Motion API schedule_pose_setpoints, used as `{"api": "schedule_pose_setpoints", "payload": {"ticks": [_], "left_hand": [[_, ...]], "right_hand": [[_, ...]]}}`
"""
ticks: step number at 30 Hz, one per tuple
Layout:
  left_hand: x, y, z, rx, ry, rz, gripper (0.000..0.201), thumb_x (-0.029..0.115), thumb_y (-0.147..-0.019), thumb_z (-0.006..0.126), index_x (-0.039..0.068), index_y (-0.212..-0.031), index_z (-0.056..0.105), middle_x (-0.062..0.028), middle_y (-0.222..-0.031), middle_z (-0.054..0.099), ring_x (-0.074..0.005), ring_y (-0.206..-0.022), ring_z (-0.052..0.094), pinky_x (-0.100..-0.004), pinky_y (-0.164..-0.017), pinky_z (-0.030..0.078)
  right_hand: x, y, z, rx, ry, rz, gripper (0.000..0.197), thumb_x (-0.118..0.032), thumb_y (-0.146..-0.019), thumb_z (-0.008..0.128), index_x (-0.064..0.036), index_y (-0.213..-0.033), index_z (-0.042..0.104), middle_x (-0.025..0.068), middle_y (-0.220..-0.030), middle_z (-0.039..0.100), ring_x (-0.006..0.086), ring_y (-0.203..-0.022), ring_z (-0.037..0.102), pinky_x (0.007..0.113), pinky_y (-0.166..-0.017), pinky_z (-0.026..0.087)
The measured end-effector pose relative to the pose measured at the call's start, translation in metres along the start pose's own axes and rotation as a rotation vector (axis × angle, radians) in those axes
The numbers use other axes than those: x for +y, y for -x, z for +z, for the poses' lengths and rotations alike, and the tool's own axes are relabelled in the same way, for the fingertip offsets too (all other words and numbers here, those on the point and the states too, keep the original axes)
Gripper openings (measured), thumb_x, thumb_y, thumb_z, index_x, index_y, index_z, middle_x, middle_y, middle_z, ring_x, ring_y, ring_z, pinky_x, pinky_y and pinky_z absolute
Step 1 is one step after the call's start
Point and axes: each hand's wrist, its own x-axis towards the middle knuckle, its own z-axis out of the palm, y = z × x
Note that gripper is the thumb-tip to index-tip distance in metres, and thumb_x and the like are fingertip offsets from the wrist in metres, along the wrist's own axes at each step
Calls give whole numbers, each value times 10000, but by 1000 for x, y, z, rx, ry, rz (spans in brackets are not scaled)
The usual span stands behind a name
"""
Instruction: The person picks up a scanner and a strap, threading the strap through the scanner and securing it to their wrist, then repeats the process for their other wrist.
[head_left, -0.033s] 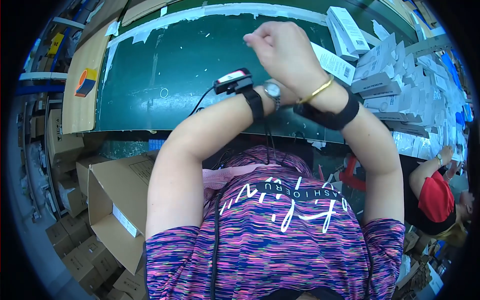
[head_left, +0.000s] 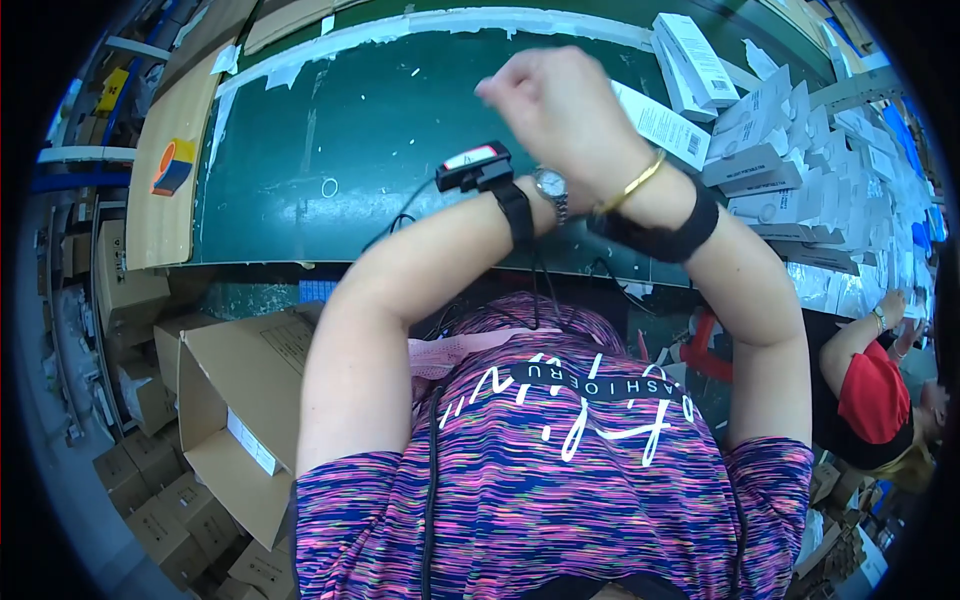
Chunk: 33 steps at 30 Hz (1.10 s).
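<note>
My right hand (head_left: 560, 110) is raised over the green tabletop with its fingers curled in. It is slightly smeared, and the inside of the grip is hidden. A gold bracelet (head_left: 636, 186) and a black wristband (head_left: 680, 232) circle that wrist. From the left, my left forearm (head_left: 420, 255) crosses to the right wrist, which covers my left hand and its fingers. On the left arm are a silver wristwatch (head_left: 551, 186) and a black strap (head_left: 514, 215) carrying a small boxy device (head_left: 474, 167) with a cable.
Many white boxes (head_left: 765, 150) crowd the right side of the green table (head_left: 270, 200). One white box (head_left: 665, 125) lies behind my right hand. An orange tape roll (head_left: 174, 166) stands at the left edge. Below it is an open carton (head_left: 245, 365). A person in red (head_left: 875, 395) works at right.
My right hand has shifted slightly left. The left wrist with its watch and device has edged right, and the cable has moved with it.
</note>
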Motion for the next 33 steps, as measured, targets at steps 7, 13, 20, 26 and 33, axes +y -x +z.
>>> {"api": "schedule_pose_setpoints", "payload": {"ticks": [7,13,20,26,33], "left_hand": [[-69,-30,-35,218,1861,-740,227,197,-1003,581,28,-873,659,-49,-764,656,-164,-717,646,-328,-643,508],[-72,-35,-63,505,2612,-546,229,180,-1051,492,15,-920,582,-54,-769,550,-174,-707,506,-298,-652,426],[-56,-35,-64,690,2492,-590,224,148,-1059,463,22,-918,585,-54,-784,568,-170,-712,519,-298,-651,432],[-75,-29,-51,659,2434,-575,235,146,-1066,451,30,-910,583,-60,-787,590,-166,-702,526,-299,-639,437],[-85,-30,-33,690,2194,-663,255,203,-1079,470,44,-918,586,-66,-765,589,-174,-681,532,-300,-634,447]], "right_hand": [[15,49,-28,87,-703,47,196,-92,-933,736,-36,-1113,683,25,-892,738,174,-790,714,340,-701,555],[24,60,23,-45,-985,35,332,-90,-843,831,-59,-1130,666,47,-1207,655,143,-1065,609,336,-938,512],[33,54,29,12,-544,-271,434,-144,-751,894,-71,-1117,673,62,-1167,649,210,-1065,576,367,-972,476],[32,60,30,-33,-423,-352,417,-218,-719,919,-91,-1058,711,42,-1067,586,221,-1018,531,332,-941,415],[21,64,25,-180,-640,-198,325,-268,-758,909,-75,-951,732,34,-1027,469,211,-1037,484,317,-962,366]]}}
